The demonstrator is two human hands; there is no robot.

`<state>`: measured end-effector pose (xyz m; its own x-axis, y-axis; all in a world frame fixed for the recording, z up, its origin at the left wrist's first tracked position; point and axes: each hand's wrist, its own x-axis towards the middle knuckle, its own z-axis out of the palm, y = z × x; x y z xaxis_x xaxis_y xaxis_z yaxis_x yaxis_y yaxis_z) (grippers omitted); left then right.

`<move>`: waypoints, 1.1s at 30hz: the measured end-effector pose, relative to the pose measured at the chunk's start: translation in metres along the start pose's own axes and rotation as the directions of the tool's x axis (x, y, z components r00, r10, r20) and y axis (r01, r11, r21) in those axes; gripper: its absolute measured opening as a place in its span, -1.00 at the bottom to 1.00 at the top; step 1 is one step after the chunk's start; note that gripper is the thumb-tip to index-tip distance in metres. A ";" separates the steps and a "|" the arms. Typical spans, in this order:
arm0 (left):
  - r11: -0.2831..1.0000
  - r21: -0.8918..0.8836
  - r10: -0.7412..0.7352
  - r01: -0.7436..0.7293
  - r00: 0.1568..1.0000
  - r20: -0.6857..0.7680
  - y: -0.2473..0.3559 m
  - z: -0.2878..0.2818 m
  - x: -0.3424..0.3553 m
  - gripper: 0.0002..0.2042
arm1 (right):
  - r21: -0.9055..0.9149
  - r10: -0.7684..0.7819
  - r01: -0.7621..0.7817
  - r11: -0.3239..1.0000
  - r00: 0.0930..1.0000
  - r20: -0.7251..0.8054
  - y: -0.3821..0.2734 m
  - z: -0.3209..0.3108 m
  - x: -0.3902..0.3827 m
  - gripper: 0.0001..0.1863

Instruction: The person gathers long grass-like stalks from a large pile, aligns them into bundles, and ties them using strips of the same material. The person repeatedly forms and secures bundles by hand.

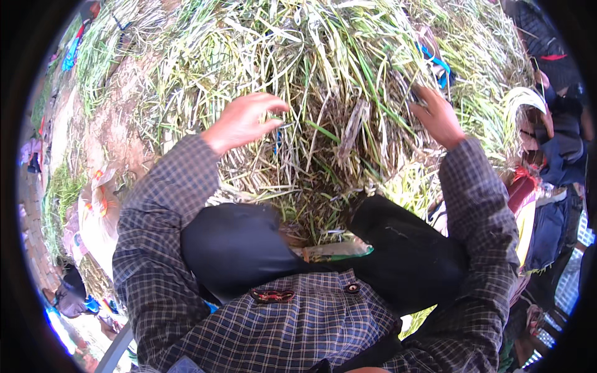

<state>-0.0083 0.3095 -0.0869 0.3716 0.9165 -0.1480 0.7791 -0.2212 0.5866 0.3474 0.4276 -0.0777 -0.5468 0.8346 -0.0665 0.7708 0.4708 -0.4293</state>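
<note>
A large heap of long green and straw-coloured stalks (298, 56) lies in front of me. Over its left part hovers my left hand (245, 119), open, its thumb and fingers apart with nothing visible between them. My right hand (440, 118) is at the right side of the heap, fingers pointing into the stalks. A gap shows between its thumb and forefinger, and some fingertips are lost among the stalks. Between my hands stands a thick, dry brownish piece of stalk (353, 127). Darker roots and leaf bits lie lower down, near my knees.
A clear plastic packet with a green edge (336, 250) lies between my legs. Blue straps (443, 65) rest on the heap beyond my right hand. Another person's hand (547, 123) is by a curved pale bundle (525, 99) at right. A pale sack (99, 214) stands at left.
</note>
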 end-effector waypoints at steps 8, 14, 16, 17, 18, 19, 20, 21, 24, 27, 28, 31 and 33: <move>0.975 0.048 0.206 -0.217 0.964 0.168 -0.026 0.080 0.073 -0.68 | -0.466 0.027 0.177 0.867 0.917 0.398 -0.061 0.104 0.035 -0.30; 0.927 0.004 -0.359 0.375 0.884 0.299 -0.091 0.084 0.041 -0.69 | -0.008 -0.359 0.555 0.832 0.548 0.756 -0.068 0.133 -0.066 -0.50; 0.881 -0.320 -0.300 0.349 0.934 0.192 -0.085 0.093 0.039 -0.69 | 0.060 -0.390 0.483 0.874 0.622 0.679 -0.069 0.131 -0.061 -0.59; 0.827 -0.459 -0.275 0.325 0.946 0.173 -0.077 0.096 0.039 -0.73 | 0.179 -0.452 0.440 0.880 0.659 0.602 -0.069 0.125 -0.050 -0.61; 0.849 -0.422 -0.280 0.318 0.948 0.151 -0.067 0.100 0.040 -0.70 | 0.244 -0.435 0.361 0.900 0.701 0.565 -0.071 0.120 -0.036 -0.62; 0.853 -0.480 -0.222 0.203 0.975 0.018 -0.056 0.102 0.041 -0.70 | 0.170 -0.468 0.437 0.883 0.790 0.396 -0.076 0.113 -0.019 -0.61; 0.860 -0.474 -0.221 0.190 0.975 -0.011 -0.044 0.105 0.046 -0.70 | 0.082 -0.472 0.467 0.881 0.847 0.245 -0.074 0.106 0.004 -0.58; 0.866 -0.463 -0.197 0.188 0.980 0.031 -0.032 0.105 0.048 -0.70 | -0.026 -0.342 0.351 0.936 0.926 0.160 -0.074 0.103 0.027 -0.53; 0.927 -0.371 -0.008 0.047 0.994 0.107 -0.009 0.102 0.048 -0.71 | -0.289 0.146 -0.096 0.953 0.977 0.157 -0.082 0.109 0.055 -0.38; 0.975 -0.206 -0.031 0.086 0.966 0.257 -0.015 0.097 0.027 -0.72 | -0.358 0.043 0.135 0.924 0.893 0.448 -0.103 0.135 0.008 -0.38; 0.970 -0.171 -0.108 0.176 0.932 0.347 -0.022 0.097 0.017 -0.72 | -0.258 0.007 0.172 0.951 0.821 0.571 -0.109 0.139 -0.014 -0.37; 0.898 -0.208 -0.286 0.389 0.873 0.395 -0.050 0.103 -0.010 -0.68 | -0.137 -0.086 0.345 0.929 0.561 0.824 -0.104 0.135 -0.032 -0.41; 0.693 -0.432 -0.387 0.577 0.804 0.452 -0.064 0.110 -0.010 -0.67 | 0.029 -0.063 0.058 0.998 0.778 0.625 -0.093 0.125 -0.015 -0.43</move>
<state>-0.0061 0.2782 -0.2107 0.2250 0.6719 -0.7056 0.5360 0.5194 0.6655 0.2430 0.3355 -0.1492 -0.6785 0.4405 -0.5879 0.7281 0.5098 -0.4582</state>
